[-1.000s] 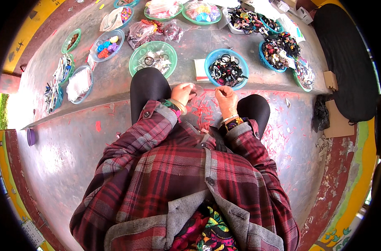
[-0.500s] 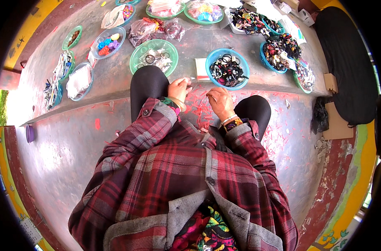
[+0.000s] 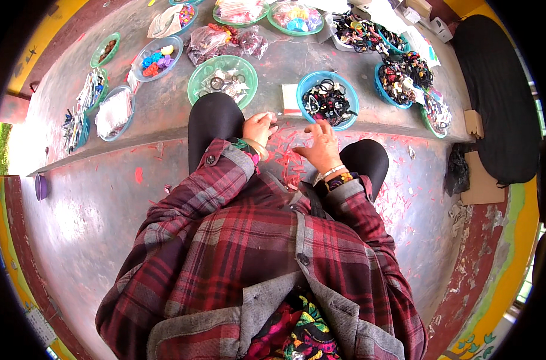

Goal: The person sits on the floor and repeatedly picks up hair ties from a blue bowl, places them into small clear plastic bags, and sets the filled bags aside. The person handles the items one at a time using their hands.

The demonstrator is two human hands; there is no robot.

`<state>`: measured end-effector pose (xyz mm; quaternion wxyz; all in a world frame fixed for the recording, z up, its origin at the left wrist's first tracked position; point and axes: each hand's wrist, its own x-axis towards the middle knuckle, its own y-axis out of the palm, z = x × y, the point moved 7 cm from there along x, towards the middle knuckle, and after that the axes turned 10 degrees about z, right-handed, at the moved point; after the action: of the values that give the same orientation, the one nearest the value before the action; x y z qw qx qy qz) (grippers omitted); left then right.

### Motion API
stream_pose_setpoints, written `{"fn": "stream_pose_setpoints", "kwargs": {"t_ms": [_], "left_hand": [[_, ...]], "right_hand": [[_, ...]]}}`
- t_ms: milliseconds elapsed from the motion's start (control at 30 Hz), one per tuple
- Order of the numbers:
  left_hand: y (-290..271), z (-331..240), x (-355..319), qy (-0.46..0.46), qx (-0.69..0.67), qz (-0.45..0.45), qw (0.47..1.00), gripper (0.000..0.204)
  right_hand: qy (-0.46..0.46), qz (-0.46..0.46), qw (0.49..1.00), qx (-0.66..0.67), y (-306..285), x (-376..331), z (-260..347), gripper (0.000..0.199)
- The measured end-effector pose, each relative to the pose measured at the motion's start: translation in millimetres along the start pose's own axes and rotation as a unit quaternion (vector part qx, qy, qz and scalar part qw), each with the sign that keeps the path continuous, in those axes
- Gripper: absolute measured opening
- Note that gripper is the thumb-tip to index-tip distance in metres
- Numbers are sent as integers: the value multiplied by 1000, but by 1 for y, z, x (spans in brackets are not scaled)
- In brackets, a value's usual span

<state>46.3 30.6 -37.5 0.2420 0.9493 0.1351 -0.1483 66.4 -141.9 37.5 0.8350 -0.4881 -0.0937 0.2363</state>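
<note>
My left hand hovers beside my left knee, fingers curled together. Something small and pale may be at its fingertips, too small to name. Thumb and fingers apart, my right hand reaches forward, just short of a blue basket. That basket holds a heap of black hair ties with pale bits among them. Left of it lies a small white and red box or pad. A green basket beyond my left knee contains small clear packets and dark rings.
More baskets stand on the raised concrete ledge, including a blue one filled with hair ties. Plastic bags lie behind. Red scraps litter the floor between my knees. A black bag and cardboard sit at right.
My right hand has moved slightly forward and right, toward the blue basket, and its fingers have spread. My left hand stays almost where it was.
</note>
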Motion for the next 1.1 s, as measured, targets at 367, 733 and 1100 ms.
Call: {"fn": "stream_pose_setpoints", "kwargs": {"t_ms": [367,733,1100], "left_hand": [[3,3,1,-24,5,7,1000,22],[14,14,2,-31,12,60,998,21],[7,18,3,-54,3,54,997,19]], "right_hand": [[-42,-97,865,491,-147,-25,-63,8],[315,89,911,-250,-129,-167,-387,25],[0,-67,757,650,-158,-104,-181,29]]}}
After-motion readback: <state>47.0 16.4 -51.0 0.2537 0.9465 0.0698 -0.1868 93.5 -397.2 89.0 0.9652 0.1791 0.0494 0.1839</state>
